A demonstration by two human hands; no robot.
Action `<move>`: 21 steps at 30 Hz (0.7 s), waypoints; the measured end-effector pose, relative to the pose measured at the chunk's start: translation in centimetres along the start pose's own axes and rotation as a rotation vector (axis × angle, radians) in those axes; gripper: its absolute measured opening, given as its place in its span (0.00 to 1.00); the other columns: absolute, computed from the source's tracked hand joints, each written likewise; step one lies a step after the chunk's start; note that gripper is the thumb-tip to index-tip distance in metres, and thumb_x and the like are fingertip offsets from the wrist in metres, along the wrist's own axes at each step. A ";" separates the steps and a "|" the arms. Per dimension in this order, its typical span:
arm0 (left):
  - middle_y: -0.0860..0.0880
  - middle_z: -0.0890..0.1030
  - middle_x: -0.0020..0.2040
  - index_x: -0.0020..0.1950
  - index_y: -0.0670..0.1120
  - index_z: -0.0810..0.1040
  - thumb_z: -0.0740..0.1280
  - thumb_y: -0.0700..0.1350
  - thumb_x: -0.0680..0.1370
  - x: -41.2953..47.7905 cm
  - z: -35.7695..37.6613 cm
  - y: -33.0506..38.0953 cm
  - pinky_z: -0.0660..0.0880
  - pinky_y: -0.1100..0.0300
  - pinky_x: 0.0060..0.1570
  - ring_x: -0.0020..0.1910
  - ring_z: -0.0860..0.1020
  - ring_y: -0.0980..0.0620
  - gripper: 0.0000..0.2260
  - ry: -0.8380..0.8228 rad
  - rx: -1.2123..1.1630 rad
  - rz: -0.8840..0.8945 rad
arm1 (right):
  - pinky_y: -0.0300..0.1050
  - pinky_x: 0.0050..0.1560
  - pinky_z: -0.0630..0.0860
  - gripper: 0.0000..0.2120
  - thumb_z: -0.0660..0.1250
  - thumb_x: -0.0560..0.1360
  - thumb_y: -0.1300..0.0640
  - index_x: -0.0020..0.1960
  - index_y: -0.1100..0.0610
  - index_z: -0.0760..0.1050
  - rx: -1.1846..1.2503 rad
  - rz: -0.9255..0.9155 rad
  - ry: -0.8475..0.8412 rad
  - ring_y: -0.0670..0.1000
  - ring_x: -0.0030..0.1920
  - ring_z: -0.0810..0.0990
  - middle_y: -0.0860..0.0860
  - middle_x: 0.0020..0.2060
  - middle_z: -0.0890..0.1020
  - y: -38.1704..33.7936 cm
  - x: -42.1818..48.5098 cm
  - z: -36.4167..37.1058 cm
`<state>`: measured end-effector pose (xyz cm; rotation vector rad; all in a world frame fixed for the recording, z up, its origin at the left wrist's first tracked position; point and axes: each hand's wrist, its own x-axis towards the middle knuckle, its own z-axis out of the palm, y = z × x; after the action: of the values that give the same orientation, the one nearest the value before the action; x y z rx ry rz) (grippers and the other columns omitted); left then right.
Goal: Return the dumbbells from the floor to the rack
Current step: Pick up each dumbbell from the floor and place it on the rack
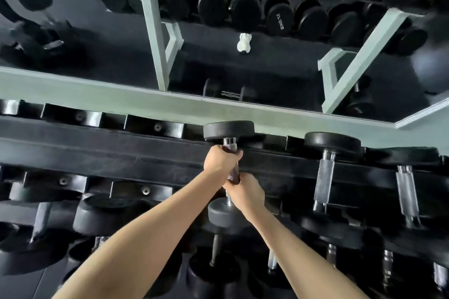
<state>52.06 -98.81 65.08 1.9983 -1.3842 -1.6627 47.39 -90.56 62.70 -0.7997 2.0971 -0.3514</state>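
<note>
Step in hand, as judged: one dumbbell is being set onto the top tier of the rack. It is held lengthwise, front to back. Its far head is over the back rail by the pale ledge and its near head is at the front rail. Whether it is fully seated cannot be told.

The handle is gripped by both hands. The left hand is wrapped round the far part with fingers curled tight. The right hand is closed round the near part, just behind the left.

Next move, as judged: both heads are to be lowered into their cradles, level and square, before either grip is eased. The weight should be kept off the fingers at the rail.

Counts:
- Hands: two.
- Held dumbbell: one.
- Seated dumbbells on the top tier, to the right: two, the nearer dumbbell and the farther dumbbell.
- Empty back cradles to the left: three, with one cut by the edge, e.g. empty cradle.
- Lower tiers: several more dumbbells, partly hidden, not countable.
- More weights are seen in the mirror above.
</note>
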 end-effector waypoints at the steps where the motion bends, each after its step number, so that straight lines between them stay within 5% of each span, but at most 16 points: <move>1: 0.45 0.83 0.45 0.42 0.46 0.76 0.72 0.48 0.72 0.4 0.1 -0.2 0.78 0.54 0.51 0.47 0.81 0.44 0.08 -0.004 0.011 0.006 | 0.45 0.46 0.75 0.16 0.65 0.73 0.43 0.46 0.55 0.79 0.005 0.010 0.004 0.54 0.47 0.83 0.51 0.43 0.85 0.0 0.3 0.2; 7: 0.48 0.82 0.44 0.50 0.44 0.79 0.71 0.52 0.72 1.0 0.5 -1.0 0.77 0.55 0.48 0.47 0.81 0.46 0.13 -0.008 0.041 0.056 | 0.41 0.43 0.70 0.09 0.66 0.74 0.48 0.41 0.53 0.73 -0.005 -0.001 0.012 0.50 0.42 0.80 0.45 0.36 0.78 -0.3 0.2 -0.3; 15: 0.48 0.81 0.48 0.55 0.45 0.77 0.69 0.53 0.74 0.0 0.3 -1.0 0.76 0.54 0.51 0.50 0.80 0.46 0.15 -0.001 0.072 0.096 | 0.41 0.42 0.70 0.07 0.64 0.75 0.51 0.45 0.55 0.72 -0.063 -0.023 0.023 0.51 0.42 0.79 0.50 0.41 0.79 -1.1 -0.9 -0.7; 19: 0.51 0.77 0.44 0.56 0.44 0.74 0.67 0.55 0.75 -1.1 -0.2 -0.6 0.72 0.58 0.45 0.48 0.78 0.47 0.17 0.021 0.115 0.122 | 0.43 0.44 0.70 0.17 0.62 0.75 0.47 0.56 0.58 0.74 -0.131 -0.056 0.070 0.54 0.50 0.81 0.50 0.49 0.82 -1.5 -1.7 -1.0; 21: 0.51 0.80 0.52 0.62 0.44 0.73 0.67 0.57 0.74 -1.8 -0.9 -0.8 0.72 0.58 0.48 0.53 0.79 0.48 0.23 0.067 0.107 0.131 | 0.44 0.44 0.70 0.21 0.63 0.75 0.42 0.58 0.58 0.72 -0.118 -0.087 0.117 0.54 0.51 0.82 0.50 0.50 0.82 -1.4 -2.8 -1.4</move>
<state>53.41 -97.37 66.06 1.9523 -1.5738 -1.4822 48.08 -89.82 66.00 -0.9629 2.2124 -0.3306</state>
